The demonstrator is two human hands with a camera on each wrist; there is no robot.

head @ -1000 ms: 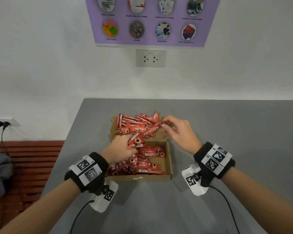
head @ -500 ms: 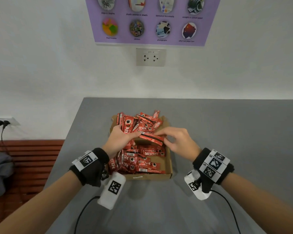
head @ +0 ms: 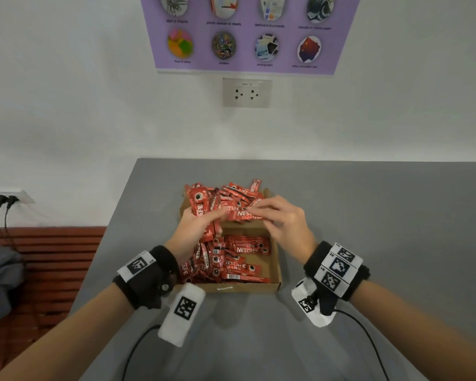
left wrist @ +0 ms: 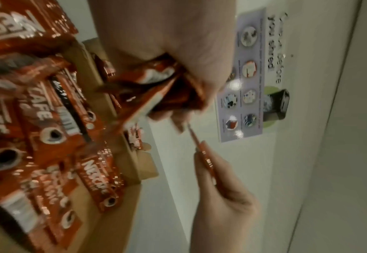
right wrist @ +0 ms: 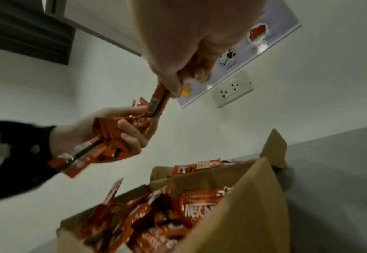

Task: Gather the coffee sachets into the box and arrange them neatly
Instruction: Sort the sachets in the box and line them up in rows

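Observation:
A shallow cardboard box lies on the grey table, holding several red Nescafe sachets in its near half. More sachets lie heaped on its open far flap. My left hand hovers over the box's left side and grips a bunch of sachets upright; the right wrist view shows its fingers curled round that bunch. My right hand pinches one sachet by its end, level, its other end against the left hand's bunch. The pinched sachet is seen edge-on from the left wrist.
The grey table runs against a white wall with a socket plate and a purple poster. The table's left edge drops to a red slatted bench. Cables trail from both wrists.
My left hand rose from the box with a bunch of sachets. My right hand took one sachet from the far heap and brought it left to the bunch.

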